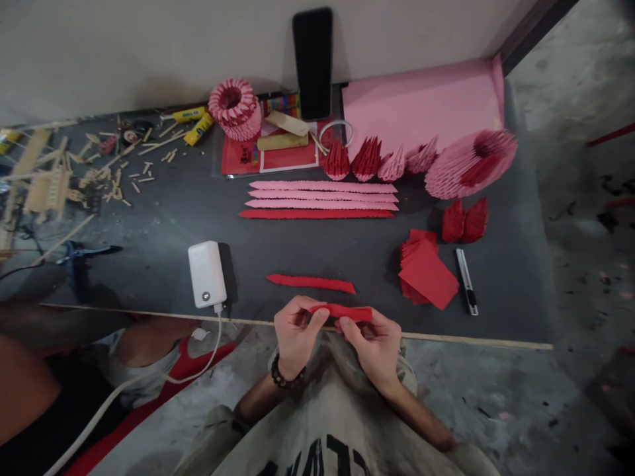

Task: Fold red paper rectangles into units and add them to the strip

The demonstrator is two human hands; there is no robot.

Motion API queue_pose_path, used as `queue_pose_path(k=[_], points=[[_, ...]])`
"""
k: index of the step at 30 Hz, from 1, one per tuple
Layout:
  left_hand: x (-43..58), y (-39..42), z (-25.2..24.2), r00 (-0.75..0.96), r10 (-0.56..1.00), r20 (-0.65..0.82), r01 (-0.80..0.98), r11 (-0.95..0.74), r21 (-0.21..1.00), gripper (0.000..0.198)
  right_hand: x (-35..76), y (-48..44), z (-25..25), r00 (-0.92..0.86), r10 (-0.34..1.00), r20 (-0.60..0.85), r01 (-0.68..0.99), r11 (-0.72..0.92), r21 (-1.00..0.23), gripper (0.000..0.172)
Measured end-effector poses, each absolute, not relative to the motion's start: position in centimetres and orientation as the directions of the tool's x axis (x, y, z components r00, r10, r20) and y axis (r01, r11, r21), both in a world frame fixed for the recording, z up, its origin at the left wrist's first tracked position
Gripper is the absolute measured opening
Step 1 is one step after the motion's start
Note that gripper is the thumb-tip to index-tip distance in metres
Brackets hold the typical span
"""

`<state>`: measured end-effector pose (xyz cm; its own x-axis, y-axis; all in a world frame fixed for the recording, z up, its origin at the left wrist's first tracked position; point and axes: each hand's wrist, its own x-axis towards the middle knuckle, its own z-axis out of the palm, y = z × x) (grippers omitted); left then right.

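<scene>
Between my two hands, just above the table's front edge, is a folded strip of red paper (347,311). My left hand (296,334) pinches its left end between thumb and fingers. Its right part is gripped by my right hand (374,344), thumb on top. Right behind them on the table lies a short red strip of interlocked folded pieces (311,284). Farther back are a long red strip (317,214) and several pink strips (322,198), side by side. To the right, a fanned stack of red paper rectangles (429,274) lies beside a box cutter (466,281).
A white power bank (207,274) with a cable stands left of my hands. At the back are a pink paper vase (234,109), a phone (313,63) leaning on the wall and several folded paper clusters (366,158). Wooden sticks (116,172) litter the left, where another person sits.
</scene>
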<state>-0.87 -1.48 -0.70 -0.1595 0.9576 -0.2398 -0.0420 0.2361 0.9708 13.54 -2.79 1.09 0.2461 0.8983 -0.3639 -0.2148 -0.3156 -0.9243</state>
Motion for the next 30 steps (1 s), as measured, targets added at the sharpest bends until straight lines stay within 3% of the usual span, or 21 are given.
queue_pose_path(k=[2,6,7,11,14,17,21,24,27,30], points=[[-1.4,-1.2,-0.7,-0.094,0.965,-0.246,-0.044,0.243,0.969,0.030,13.5,-2.9,0.6,0.257,0.877,-0.407,-0.264,-0.341,-0.902,0.016],[-2.6,0.2,-0.3,0.138,0.971,-0.195,-0.028,0.201,0.979,0.078,13.6,-2.8,-0.5,0.211,0.850,-0.482,-0.378,-0.384,-0.842,0.025],[-2.9,0.6,-0.3,0.182,0.969,-0.165,0.008,0.167,0.986,0.081,13.7,-2.8,-0.7,0.191,0.850,-0.491,-0.392,-0.392,-0.832,0.027],[-3.9,2.1,-0.4,0.349,0.934,0.080,0.168,-0.146,0.975,0.031,14.1,-2.6,-0.5,0.095,0.856,-0.508,-0.393,-0.437,-0.809,0.029],[-4.0,2.7,-0.6,0.434,0.870,0.233,0.157,-0.328,0.932,0.020,14.0,-2.8,-0.3,0.049,0.858,-0.511,-0.361,-0.462,-0.810,0.029],[-3.7,3.3,-0.6,0.406,0.874,0.268,0.147,-0.351,0.925,0.013,13.6,-3.1,-0.3,0.108,0.869,-0.484,-0.287,-0.439,-0.852,0.028],[-3.1,3.6,-0.3,0.377,0.914,0.150,0.148,-0.219,0.964,0.013,13.3,-3.5,-0.5,0.208,0.884,-0.419,-0.144,-0.396,-0.907,0.024],[-2.3,3.1,-0.1,0.268,0.962,-0.050,0.130,0.016,0.991,0.012,13.4,-3.6,-0.5,0.245,0.892,-0.381,-0.074,-0.374,-0.924,0.017],[-1.4,1.9,-0.1,0.145,0.953,-0.267,0.041,0.264,0.964,0.018,13.7,-3.6,-0.4,0.260,0.908,-0.330,0.005,-0.343,-0.939,0.014],[-0.6,1.1,0.0,0.070,0.922,-0.381,-0.071,0.385,0.920,0.023,14.1,-3.6,-0.5,0.254,0.917,-0.307,0.053,-0.330,-0.943,0.014]])
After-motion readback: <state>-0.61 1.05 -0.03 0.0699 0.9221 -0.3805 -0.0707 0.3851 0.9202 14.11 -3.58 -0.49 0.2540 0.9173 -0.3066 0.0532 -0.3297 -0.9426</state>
